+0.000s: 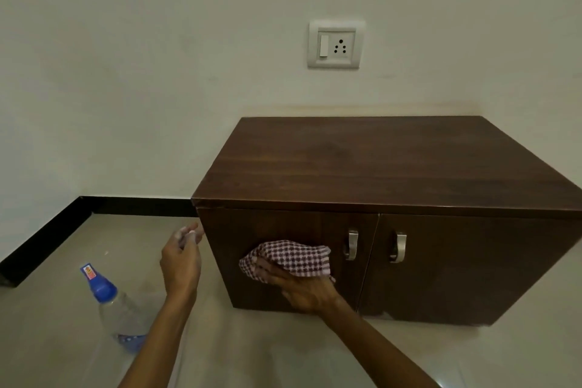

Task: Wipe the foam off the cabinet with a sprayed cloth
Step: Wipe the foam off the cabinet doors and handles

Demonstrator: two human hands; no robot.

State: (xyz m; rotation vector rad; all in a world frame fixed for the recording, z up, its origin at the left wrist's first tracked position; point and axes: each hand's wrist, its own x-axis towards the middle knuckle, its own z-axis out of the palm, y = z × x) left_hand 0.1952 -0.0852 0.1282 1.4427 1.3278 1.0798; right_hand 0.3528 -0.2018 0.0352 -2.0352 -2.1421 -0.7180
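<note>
A low dark brown cabinet [378, 167] with two doors and metal handles stands on the floor against the wall. My right hand [305, 291] presses a bunched red-and-white checked cloth [289, 257] flat against the left door. My left hand [181, 258] hovers just left of the cabinet's left edge, fingers loosely curled with whitish foam on the fingertips, holding nothing I can make out. No foam is visible on the cabinet's dark surfaces.
A clear plastic bottle [118, 312] with a blue cap stands on the tiled floor at the left, close to my left forearm. A black skirting [47, 239] runs along the wall. A switch and socket plate [335, 45] sits on the wall above.
</note>
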